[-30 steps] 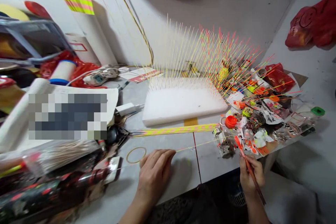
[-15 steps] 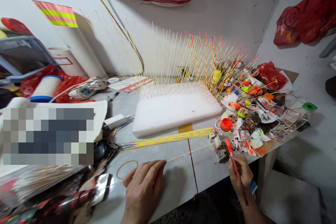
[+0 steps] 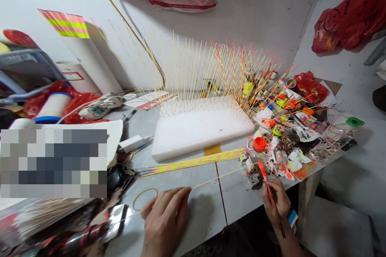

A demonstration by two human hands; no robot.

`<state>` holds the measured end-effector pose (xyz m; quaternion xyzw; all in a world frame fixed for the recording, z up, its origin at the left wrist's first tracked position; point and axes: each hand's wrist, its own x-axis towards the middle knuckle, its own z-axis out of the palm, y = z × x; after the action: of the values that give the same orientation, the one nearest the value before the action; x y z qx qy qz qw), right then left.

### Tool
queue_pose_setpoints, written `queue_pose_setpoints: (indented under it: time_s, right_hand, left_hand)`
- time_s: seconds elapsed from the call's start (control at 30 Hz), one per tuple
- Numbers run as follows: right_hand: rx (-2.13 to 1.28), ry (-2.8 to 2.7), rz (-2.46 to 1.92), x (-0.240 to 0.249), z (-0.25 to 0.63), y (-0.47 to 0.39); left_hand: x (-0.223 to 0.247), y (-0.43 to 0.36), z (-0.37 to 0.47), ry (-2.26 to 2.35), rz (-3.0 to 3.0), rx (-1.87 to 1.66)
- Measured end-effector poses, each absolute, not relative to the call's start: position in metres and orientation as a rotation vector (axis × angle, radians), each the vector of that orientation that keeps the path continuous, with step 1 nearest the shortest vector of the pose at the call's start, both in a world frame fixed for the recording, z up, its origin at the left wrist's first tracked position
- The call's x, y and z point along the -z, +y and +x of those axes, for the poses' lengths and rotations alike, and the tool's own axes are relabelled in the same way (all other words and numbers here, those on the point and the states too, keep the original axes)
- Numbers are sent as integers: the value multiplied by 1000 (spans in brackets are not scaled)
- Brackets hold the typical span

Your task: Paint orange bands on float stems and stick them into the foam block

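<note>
My left hand point(image 3: 167, 219) is closed, palm down over the table, around a thin striped stick point(image 3: 208, 182) in yellow-green and pink. The stick runs right toward a paint-stained block point(image 3: 253, 178), its far end close to the brush tip. In my right hand point(image 3: 277, 198) is a paintbrush point(image 3: 272, 202) with orange-red bristles pointing up and away, pinched between thumb and fingers. Whether the bristles touch the stick I cannot tell. Behind the hands lies a bundle of similar striped sticks point(image 3: 193, 162). A rubber band point(image 3: 134, 200) rests beside my left hand.
A white foam block point(image 3: 202, 128) holds many thin upright coloured sticks point(image 3: 193, 68). Paint pots, including an orange-red cap point(image 3: 259, 144), and stained scraps crowd the right, near a plastic bottle point(image 3: 337, 136). At left are a power strip point(image 3: 99, 108) and a bag of pale sticks point(image 3: 51, 215).
The view has shifted slightly, so the wall and foam block sit a little lower in the picture. Both hands keep nearly the same position and grip.
</note>
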<state>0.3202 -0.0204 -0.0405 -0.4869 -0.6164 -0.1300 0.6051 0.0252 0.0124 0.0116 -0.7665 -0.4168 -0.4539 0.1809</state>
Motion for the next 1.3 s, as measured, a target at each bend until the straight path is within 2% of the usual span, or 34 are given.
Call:
queue_pose_setpoints:
  time_s: [0.73, 1.3]
  right_hand:
    - [296, -1464, -1120, 37, 317, -17]
    - [272, -1288, -1237, 42, 320, -21]
  left_hand:
    - [-11, 12, 25, -1199, -2163, 1305]
    - [-4, 12, 20, -1233, -2188, 1276]
